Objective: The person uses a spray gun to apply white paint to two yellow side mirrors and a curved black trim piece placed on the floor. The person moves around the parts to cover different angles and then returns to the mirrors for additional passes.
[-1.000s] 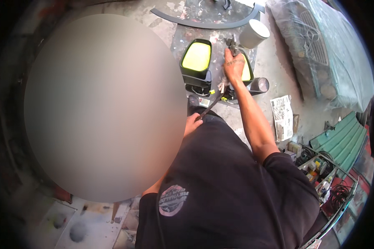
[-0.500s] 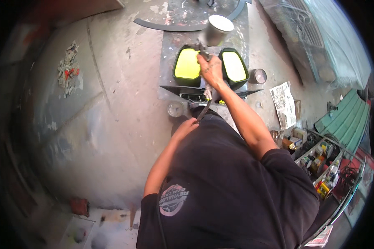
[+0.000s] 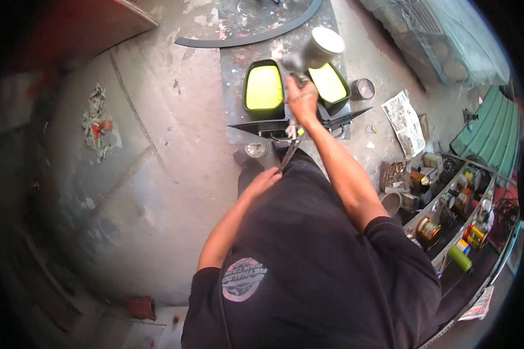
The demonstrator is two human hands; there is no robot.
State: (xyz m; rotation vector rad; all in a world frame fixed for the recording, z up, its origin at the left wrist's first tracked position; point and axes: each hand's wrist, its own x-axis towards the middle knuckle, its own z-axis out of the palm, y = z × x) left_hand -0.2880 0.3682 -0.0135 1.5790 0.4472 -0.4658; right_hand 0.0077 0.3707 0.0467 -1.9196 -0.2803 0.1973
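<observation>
At the upper right, a vehicle (image 3: 442, 43) is seen draped in clear plastic. On the floor, a dark, paint-spotted board (image 3: 233, 72) is laid out, and its far part is crossed by a grey curved strip (image 3: 250, 42). Two black housings are set side by side on the board, the left housing (image 3: 263, 87) and the right housing (image 3: 330, 84); bright yellow-green faces are turned upward on both, and the right one is angled. A spray gun (image 3: 300, 79), blurred at its front, is held above the board between the housings, its pale-topped cup carried near the far edge of the right housing. A dark hose (image 3: 289, 154) is led from the gun back toward the body. The gun's handle is clasped by the right grip (image 3: 302, 100), fingers wrapped around it. The hose is pinched by the left grip (image 3: 264, 181), close to the shirt.
</observation>
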